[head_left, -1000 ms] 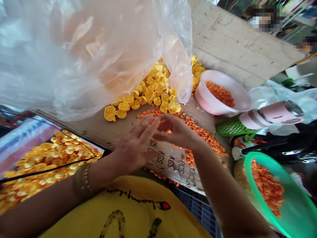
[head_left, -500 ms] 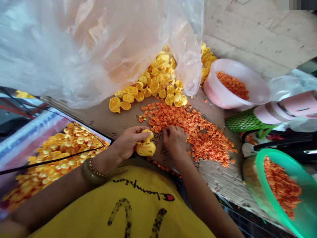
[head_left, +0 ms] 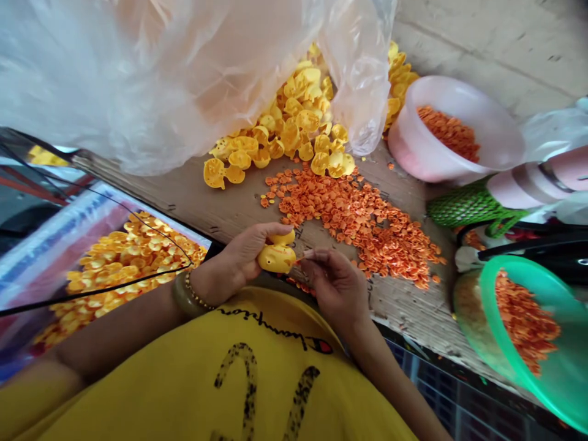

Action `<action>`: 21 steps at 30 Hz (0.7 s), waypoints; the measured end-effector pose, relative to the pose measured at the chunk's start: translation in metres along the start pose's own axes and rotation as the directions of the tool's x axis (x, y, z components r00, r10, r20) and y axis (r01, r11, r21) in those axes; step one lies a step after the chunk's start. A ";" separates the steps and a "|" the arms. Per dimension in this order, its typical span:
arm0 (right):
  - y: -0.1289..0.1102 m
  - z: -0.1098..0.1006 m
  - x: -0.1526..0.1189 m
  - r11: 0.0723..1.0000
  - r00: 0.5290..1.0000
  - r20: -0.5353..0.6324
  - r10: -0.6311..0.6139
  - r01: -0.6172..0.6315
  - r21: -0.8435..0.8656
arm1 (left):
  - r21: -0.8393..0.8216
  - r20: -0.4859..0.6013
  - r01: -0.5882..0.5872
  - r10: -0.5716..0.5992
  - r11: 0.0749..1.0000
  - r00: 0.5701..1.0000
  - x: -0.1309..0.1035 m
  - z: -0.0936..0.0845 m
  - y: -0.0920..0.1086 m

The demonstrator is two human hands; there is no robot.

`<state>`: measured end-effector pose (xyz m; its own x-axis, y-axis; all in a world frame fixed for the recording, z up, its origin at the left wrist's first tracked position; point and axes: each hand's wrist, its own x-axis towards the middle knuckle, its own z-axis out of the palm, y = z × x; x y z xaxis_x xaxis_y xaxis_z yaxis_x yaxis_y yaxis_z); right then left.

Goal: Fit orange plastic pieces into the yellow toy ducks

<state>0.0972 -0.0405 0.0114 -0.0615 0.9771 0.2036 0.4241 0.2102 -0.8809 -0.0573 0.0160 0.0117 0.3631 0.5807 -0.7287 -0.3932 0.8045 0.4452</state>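
Observation:
My left hand (head_left: 236,262) is closed around a yellow plastic duck shell (head_left: 277,258) with small holes in it, near the table's front edge. Just to its right, my right hand (head_left: 340,286) pinches a small orange piece (head_left: 301,260) between thumb and fingers, close to the shell's side. Whether that piece touches the shell I cannot tell. Beyond both hands, a loose pile of small orange pieces (head_left: 390,242) spreads over the cardboard-covered table (head_left: 193,196). Behind it lie heaped yellow shell parts (head_left: 294,131).
A large clear plastic bag (head_left: 184,79) covers the back left. On the right stand a pink bowl (head_left: 413,147) and a green basin (head_left: 491,312), both holding orange pieces, with a pink bottle (head_left: 514,190) between them. Yellow parts (head_left: 114,269) fill a lined container at left.
My right hand has left the orange pile and come back beside the shell with a small orange piece. My left hand has shifted slightly right and turned the shell. The view has tilted a little.

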 end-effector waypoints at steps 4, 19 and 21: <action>0.002 0.006 -0.003 0.999 0.999 -0.030 -0.039 0.039 -0.017 | -0.049 0.043 0.024 -0.021 0.999 0.999 0.002 0.000 -0.004; 0.000 0.013 -0.009 0.836 0.911 0.155 -0.382 0.412 -0.362 | -0.062 -0.039 0.081 -0.083 0.995 0.996 -0.006 0.000 -0.012; 0.003 0.012 -0.011 0.898 0.943 0.159 -0.293 0.328 -0.292 | -0.052 -0.045 0.052 -0.054 0.997 0.997 -0.005 0.000 -0.013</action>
<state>0.0885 -0.0501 0.0010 -0.3258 0.8650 0.3817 0.6251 0.4999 -0.5995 -0.0537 0.0023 0.0093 0.3454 0.5297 -0.7746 -0.4170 0.8261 0.3790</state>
